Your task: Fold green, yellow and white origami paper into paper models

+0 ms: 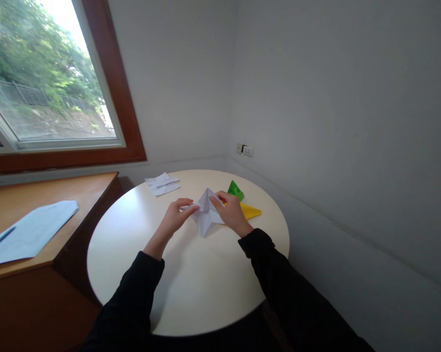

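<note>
A white sheet of folded paper (205, 217) with several creases and raised points is held between my two hands above the round table. My left hand (176, 215) pinches its left side between thumb and fingers. On the right side, my right hand (232, 211) grips the paper's edge, thumb toward me. Just beyond my right hand lies a yellow folded paper (250, 211), partly hidden by that hand. Behind it stands a green folded paper (235, 190) with a pointed top.
The round cream table (191, 283) stands near the wall corner. Crumpled white papers (162, 184) lie at its far left. A wooden desk (92, 195) at the left bears paper sheets (40, 232) and a pen (1, 239). A wall socket (247, 151) is behind.
</note>
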A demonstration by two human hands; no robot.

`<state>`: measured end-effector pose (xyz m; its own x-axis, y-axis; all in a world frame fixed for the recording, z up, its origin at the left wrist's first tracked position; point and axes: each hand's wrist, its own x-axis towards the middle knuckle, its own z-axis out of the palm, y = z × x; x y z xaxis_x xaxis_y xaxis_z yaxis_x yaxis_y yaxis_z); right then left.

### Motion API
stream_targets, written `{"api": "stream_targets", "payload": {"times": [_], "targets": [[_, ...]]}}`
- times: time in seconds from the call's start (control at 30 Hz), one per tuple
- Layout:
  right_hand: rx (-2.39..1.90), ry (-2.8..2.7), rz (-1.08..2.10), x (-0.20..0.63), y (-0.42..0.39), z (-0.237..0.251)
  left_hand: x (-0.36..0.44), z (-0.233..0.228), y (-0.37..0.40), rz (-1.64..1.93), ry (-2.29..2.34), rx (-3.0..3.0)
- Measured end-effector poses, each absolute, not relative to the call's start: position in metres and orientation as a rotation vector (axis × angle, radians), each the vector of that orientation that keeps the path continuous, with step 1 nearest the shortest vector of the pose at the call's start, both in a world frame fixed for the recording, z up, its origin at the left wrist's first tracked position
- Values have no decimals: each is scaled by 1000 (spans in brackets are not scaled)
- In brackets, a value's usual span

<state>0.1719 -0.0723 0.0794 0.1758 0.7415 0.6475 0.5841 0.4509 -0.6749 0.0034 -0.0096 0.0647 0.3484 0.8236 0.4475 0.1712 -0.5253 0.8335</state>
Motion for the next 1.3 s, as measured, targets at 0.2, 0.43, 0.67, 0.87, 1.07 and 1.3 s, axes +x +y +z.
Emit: {"api": "stream_targets", "payload": {"times": [0.2, 0.43, 0.67, 0.87, 1.07, 1.3], "targets": [[-1173, -1473, 178, 170, -72, 92, 5, 70, -16, 1155, 795, 1519], [-1204, -1556, 93, 164, -58, 101, 5, 71, -12, 1576, 1032, 1773], [-1232, -1641, 37, 145, -38, 110, 0, 77, -17, 1705, 1434, 2296], [-1131, -1678, 43, 127, -39, 116, 2, 89, -32, 1637, 1385, 2400], [-1038, -1719, 68, 124, -51, 124, 0, 102, -38, 1674, 1328, 2467], [-879, -1580, 186, 125, -64, 135, 1, 115, -48, 1718, 1290, 2556]]}}
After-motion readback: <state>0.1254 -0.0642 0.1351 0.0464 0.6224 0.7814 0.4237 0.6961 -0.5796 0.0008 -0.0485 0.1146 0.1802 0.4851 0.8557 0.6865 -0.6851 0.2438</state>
